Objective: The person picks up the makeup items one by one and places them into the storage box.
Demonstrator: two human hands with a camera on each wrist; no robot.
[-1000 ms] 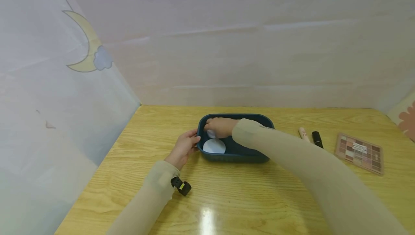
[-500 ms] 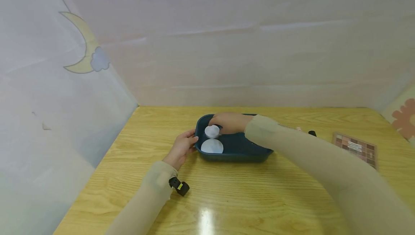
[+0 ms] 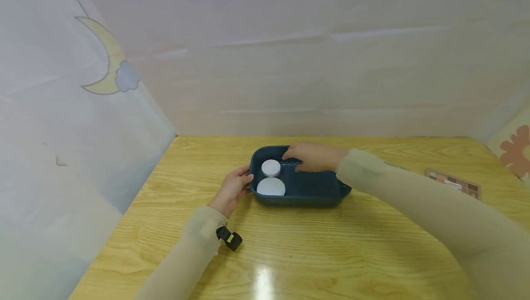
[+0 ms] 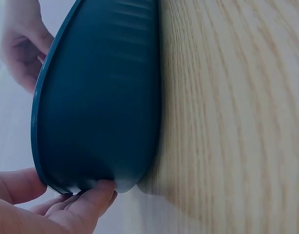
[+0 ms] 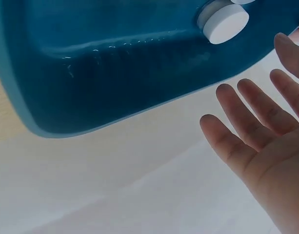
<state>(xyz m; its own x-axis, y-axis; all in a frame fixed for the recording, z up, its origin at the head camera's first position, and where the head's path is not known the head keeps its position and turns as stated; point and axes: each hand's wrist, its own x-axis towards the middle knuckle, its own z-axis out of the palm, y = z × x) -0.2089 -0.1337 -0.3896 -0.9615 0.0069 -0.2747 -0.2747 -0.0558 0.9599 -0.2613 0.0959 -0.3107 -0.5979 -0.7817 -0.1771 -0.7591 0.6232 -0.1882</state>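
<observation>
Two white round things sit inside a dark blue basin, both at its left end: a small lidded jar toward the far side, and a wider white disc just in front of it, against the near wall, which hides its lower edge. The basin stands on a wood-grained table

The left hand grips the basin's left end, its thumb over the rim and its fingers curled against the outer wall, so the gap between them is only the thickness of the basin's side. The right hand hangs over the far side of the basin, to the right of the jar and apart from it; its fingers are loosely spread, the thumb well away from them, and it has hold of nothing

To the right of the basin and well apart from it lies a palette of pink and brown squares, partly covered by the right sleeve. Left of the basin and nearer the viewer, a black device is worn at the left wrist. Beyond the basin, a pale cloth rises behind the table's far edge
</observation>
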